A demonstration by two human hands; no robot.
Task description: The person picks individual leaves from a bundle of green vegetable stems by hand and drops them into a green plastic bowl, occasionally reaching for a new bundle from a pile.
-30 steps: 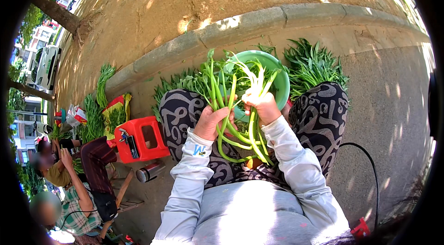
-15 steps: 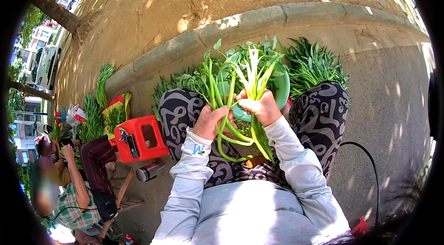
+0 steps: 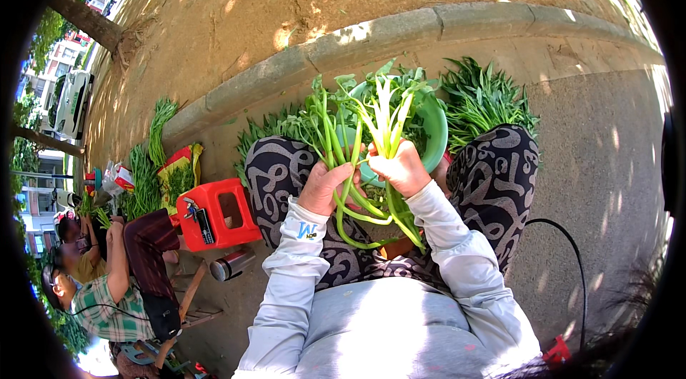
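My left hand (image 3: 320, 189) is closed around several long green water spinach stems (image 3: 331, 137), leafy at their upper ends. Beside it, my right hand (image 3: 404, 173) grips a second bunch of stems (image 3: 386, 125), whose pale upper ends are split and fan apart. The fingertips of both hands nearly meet between the bunches. Lower stem ends curl down over my lap. Under and beyond the hands stands a light green basin (image 3: 437, 125) with leafy greens in it, partly hidden by the bunches.
Leafy greens (image 3: 489, 96) lie in a pile beyond my right knee. To the left stand a red plastic stool (image 3: 246, 225) with a phone (image 3: 205, 225) on it and a metal flask (image 3: 232, 264). Another person (image 3: 114, 300) sits farther left. A stone kerb (image 3: 400, 28) runs across the back.
My right hand has drawn down slightly, and the split stem tops have sunk and spread with it. My left hand has barely moved. The person at the left has shifted head and arms.
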